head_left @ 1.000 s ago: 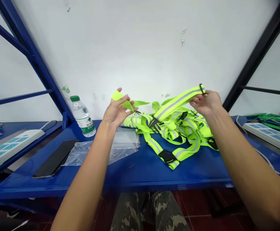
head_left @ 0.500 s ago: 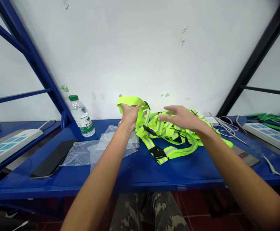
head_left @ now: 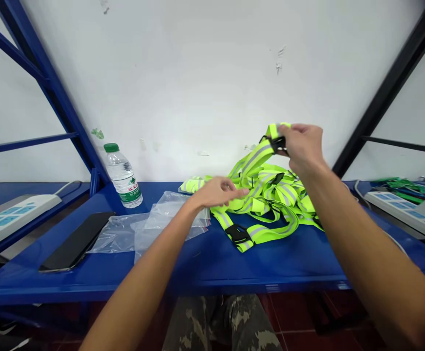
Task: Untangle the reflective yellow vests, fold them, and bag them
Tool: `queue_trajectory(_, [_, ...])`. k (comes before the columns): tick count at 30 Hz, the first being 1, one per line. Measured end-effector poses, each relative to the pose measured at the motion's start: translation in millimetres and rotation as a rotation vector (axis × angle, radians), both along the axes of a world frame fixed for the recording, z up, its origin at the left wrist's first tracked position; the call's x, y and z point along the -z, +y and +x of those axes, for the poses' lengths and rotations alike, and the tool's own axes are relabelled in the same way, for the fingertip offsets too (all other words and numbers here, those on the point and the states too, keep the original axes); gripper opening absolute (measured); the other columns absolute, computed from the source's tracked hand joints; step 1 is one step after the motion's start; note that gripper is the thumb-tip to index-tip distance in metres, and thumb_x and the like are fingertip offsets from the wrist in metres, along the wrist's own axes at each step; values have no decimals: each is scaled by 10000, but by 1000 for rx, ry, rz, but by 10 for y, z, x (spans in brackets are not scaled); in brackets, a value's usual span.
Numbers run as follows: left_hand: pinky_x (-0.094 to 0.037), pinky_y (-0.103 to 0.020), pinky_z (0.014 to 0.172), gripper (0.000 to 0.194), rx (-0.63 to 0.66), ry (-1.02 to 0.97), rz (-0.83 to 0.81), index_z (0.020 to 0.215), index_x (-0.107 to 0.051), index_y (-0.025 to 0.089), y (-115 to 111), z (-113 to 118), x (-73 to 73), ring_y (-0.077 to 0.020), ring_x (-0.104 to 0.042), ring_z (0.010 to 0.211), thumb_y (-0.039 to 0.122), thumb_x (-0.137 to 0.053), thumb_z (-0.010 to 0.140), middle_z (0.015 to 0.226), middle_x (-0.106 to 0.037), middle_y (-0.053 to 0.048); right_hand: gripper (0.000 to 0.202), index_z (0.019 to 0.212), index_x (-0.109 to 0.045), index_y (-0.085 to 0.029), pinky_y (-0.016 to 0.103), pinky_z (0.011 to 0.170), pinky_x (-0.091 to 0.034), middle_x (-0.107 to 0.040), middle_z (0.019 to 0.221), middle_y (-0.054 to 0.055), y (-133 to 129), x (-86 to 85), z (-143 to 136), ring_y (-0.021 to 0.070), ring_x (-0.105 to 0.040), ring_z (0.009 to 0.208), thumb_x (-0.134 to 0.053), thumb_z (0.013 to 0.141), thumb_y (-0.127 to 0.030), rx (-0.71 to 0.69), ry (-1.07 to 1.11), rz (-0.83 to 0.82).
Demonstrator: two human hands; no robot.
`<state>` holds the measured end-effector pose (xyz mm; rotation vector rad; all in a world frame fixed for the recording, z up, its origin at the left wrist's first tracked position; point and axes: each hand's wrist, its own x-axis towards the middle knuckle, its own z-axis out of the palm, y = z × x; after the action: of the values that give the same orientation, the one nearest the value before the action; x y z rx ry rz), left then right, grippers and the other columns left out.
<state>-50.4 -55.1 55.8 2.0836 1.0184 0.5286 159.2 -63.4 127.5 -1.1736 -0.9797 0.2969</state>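
Note:
My right hand (head_left: 302,144) is closed on a neon-yellow reflective strap (head_left: 256,157) with a grey stripe, lifted above the table beside a black buckle (head_left: 279,142). The strap slopes down to the left into a tangled pile of similar reflective straps (head_left: 267,195). My left hand (head_left: 220,191) is at the left side of the pile, its fingers loosely bent and apart, with nothing seen in them. At the pile's front lies another black buckle (head_left: 237,234) on a strap loop.
Clear plastic bags (head_left: 150,226) lie left of the pile on the blue table (head_left: 234,270). Further left are a black phone (head_left: 77,241) and a water bottle (head_left: 124,178). White power strips (head_left: 17,219) flank both sides, and blue frame posts (head_left: 57,92) rise behind.
My left hand has let go of the raised strap loop and come down to the right, over the pile. My right hand has risen and moved right, taking hold of a strap.

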Motion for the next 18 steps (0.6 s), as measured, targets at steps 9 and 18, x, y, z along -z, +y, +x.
queue_trajectory(9, [-394,-253,605,623,400,629,142,1031,-624,214,-236,193,363,-193,-579,784,523,-804,521,942,-633,-22,375,1223,-491,-132,273,611,-465,-629,943,54,-112,-245,287,93,-610,700,-606,868,-99,-49,213,142])
queue_trajectory(18, [-440,-270,693,109,-203,-381,376,772,-597,152,388,-301,-202,-122,-530,692,239,-661,766,754,-601,-2,323,911,-602,-108,247,637,-555,-633,896,84,-80,-15,712,149,-663,804,-524,706,129,-51,360,40])
